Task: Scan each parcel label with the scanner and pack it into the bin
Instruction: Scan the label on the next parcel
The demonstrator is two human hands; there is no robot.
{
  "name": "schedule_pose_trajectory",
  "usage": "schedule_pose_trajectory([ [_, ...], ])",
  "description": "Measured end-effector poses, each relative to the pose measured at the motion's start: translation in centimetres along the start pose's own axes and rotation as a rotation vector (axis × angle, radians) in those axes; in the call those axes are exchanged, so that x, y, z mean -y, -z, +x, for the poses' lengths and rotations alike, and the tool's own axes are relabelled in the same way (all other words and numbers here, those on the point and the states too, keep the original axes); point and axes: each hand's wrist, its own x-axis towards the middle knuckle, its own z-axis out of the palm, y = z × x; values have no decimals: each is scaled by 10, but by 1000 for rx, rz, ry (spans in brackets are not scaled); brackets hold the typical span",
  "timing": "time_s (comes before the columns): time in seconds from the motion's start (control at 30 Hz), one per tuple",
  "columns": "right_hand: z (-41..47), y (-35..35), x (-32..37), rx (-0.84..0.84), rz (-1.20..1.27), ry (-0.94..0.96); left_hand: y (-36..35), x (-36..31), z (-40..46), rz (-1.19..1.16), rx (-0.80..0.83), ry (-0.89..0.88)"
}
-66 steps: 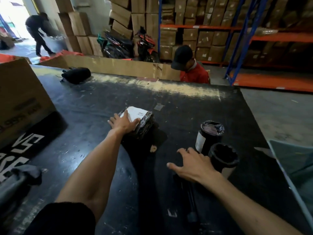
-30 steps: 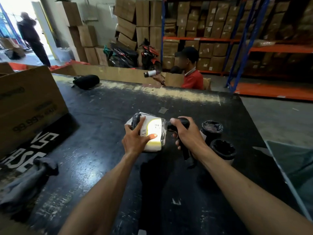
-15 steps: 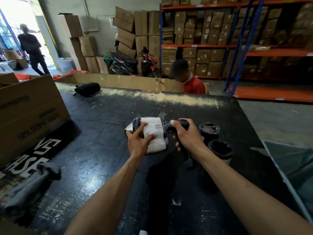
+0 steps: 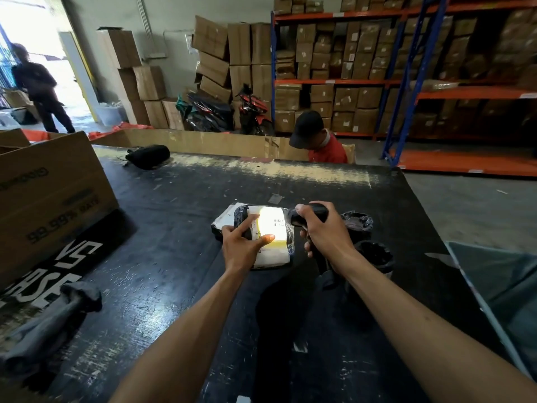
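Both forearms enter from the bottom edge, cut off above the elbows. Right hand [image 4: 325,234] is clenched around one black scanner [image 4: 309,214]; only its head shows past the knuckles, and the handle below the palm is mostly hidden, its lower end blurring into the black table [image 4: 180,222]. Left hand [image 4: 242,245] lies on one parcel [image 4: 261,237], thumb and spread fingers pressing its top, covering its near-left corner. The parcel sits on the table between the two hands, just left of the scanner head. A bright patch of light washes out most of its white label [image 4: 276,225]; a small barcode is visible, text unreadable.

Just right of the right hand: two dark wrapped cylindrical items [image 4: 357,221], the nearer one partly behind the wrist, contents not discernible. Far right, a grey-green sheet [image 4: 499,280] is cut by the frame; can't tell what it is. Left of the left hand: one grey rolled bundle [image 4: 49,324], one cardboard box [image 4: 49,193], cropped. Beyond: one black pouch [image 4: 148,155], one person in a red shirt [image 4: 322,144] half hidden by the table edge, one backlit figure [image 4: 40,88] at the doorway, shelving [image 4: 406,74] with cartons too many to count.
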Motion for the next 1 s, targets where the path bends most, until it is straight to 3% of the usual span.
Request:
schedule_pose_trajectory([
  [0.43,-18,1,-27,-27,-90,-69,-5,-5,-5,-22,-27,21],
  [0.73,-53,-1,-106,-32,-373,-323,0,-4,-1,-137,-85,63],
  [1.0,-61,2,-128,-39,-390,-366,5,-5,-18,-172,-38,57],
])
